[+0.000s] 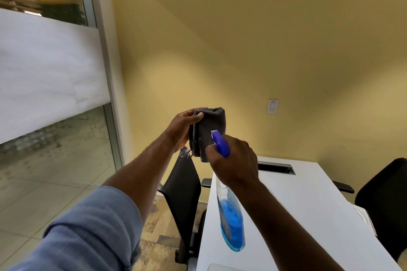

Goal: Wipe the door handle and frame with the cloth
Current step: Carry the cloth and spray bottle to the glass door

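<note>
My left hand (184, 130) holds a folded dark grey cloth (208, 130) upright in front of me, thumb pressed on its top edge. My right hand (233, 160) grips a clear spray bottle (231, 215) with blue liquid in its bottom; the bottle's blue nozzle (220, 143) points at the cloth from very close. At the left stands a glass panel with a metal frame (108, 72) and a frosted white band (48, 72). No door handle is in view.
A white table (308, 204) with a cable slot (276, 167) lies below my right arm. A black chair (182, 187) stands at its left end, another black chair (385, 200) at the right. A wall switch (272, 106) sits on the yellow wall.
</note>
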Action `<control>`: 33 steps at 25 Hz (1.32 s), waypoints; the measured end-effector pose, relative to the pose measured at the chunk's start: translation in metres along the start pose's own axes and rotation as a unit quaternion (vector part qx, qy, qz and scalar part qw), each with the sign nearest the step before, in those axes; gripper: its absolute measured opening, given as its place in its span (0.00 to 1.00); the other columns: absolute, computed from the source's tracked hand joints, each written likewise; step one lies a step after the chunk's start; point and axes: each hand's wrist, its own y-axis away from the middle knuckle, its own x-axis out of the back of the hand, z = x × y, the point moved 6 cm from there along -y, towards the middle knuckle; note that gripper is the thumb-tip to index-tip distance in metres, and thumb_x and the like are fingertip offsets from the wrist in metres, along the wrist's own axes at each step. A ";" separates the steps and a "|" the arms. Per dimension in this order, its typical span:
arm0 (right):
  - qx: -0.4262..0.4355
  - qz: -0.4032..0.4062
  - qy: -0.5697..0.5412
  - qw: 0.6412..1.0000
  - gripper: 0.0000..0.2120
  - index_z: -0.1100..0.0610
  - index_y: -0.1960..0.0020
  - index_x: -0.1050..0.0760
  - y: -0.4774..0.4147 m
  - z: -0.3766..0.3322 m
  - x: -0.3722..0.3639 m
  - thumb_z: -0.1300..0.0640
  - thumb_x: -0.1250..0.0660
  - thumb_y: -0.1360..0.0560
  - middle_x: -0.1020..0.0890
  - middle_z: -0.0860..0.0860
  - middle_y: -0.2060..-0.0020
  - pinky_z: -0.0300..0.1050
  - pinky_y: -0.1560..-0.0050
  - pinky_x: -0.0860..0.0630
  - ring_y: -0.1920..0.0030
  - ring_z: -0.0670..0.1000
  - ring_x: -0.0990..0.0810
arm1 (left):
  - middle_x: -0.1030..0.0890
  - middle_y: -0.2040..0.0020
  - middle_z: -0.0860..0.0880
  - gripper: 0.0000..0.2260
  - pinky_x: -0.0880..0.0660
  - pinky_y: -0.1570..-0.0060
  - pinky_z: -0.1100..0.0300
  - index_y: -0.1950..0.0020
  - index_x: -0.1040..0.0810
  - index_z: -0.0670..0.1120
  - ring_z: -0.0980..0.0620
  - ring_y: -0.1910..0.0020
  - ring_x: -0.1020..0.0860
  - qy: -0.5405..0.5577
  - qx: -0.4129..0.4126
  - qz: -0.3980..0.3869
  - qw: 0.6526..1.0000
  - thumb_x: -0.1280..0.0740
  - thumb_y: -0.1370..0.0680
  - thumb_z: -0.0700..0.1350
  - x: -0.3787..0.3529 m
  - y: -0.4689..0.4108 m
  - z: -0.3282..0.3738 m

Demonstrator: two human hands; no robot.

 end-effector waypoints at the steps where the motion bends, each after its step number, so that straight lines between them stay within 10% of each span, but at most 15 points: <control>1: 0.000 0.001 -0.001 1.000 0.12 0.47 0.61 0.30 -0.001 -0.001 -0.001 0.39 0.41 0.30 0.29 0.42 0.74 0.35 0.67 0.31 0.73 0.46 0.27 | 0.16 0.42 0.42 0.13 0.18 0.53 0.55 0.33 0.19 0.43 0.44 0.45 0.18 -0.002 -0.001 0.002 1.000 0.35 0.16 0.42 0.003 0.001 0.001; 26: 0.031 -0.041 -0.052 0.997 0.13 0.47 0.67 0.32 -0.007 -0.036 -0.053 0.40 0.41 0.29 0.30 0.43 0.76 0.36 0.69 0.33 0.75 0.45 0.29 | 0.16 0.43 0.45 0.12 0.21 0.43 0.49 0.36 0.17 0.45 0.42 0.40 0.21 -0.061 -0.031 0.087 0.994 0.32 0.18 0.44 0.100 0.054 0.038; 33: 0.075 -0.148 -0.082 0.983 0.10 0.46 0.64 0.32 0.014 -0.064 -0.089 0.43 0.37 0.28 0.26 0.46 0.72 0.37 0.67 0.32 0.72 0.47 0.27 | 0.19 0.39 0.40 0.27 0.24 0.41 0.46 0.29 0.22 0.39 0.41 0.40 0.22 -0.069 -0.049 0.140 0.987 0.30 0.26 0.49 0.127 0.083 0.061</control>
